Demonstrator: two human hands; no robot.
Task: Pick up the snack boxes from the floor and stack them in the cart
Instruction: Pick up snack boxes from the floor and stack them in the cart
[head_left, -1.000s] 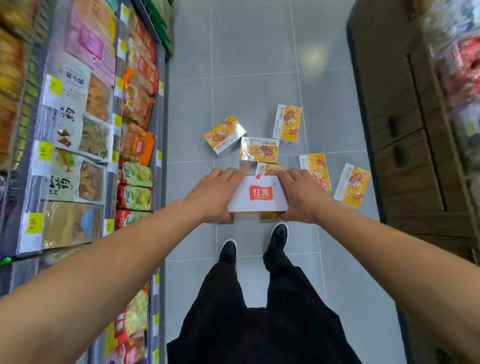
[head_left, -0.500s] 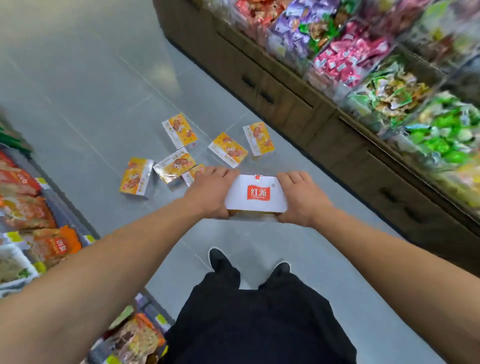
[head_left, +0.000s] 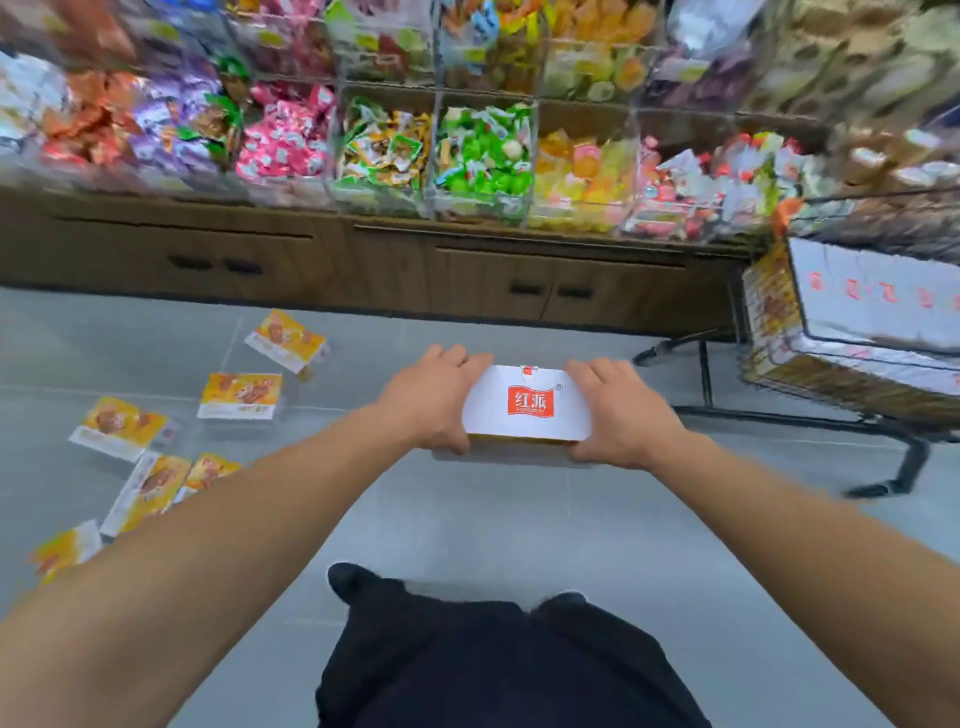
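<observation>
Floor (head_left: 519, 519) bare ahead, cart (head_left: 852, 384) at right edge, left hand (head_left: 431, 402) and right hand (head_left: 618, 415) gripping white red-logo snack box (head_left: 527, 402), more boxes (head_left: 239, 395) on floor's left.

Clear bins (head_left: 483, 156) of wrapped sweets, pink, green, yellow and orange, run along the top of a brown wooden cabinet (head_left: 363, 270) with dark door handles. The cabinet stands on a grey tiled floor (head_left: 519, 525). Everything looks blurred.
</observation>
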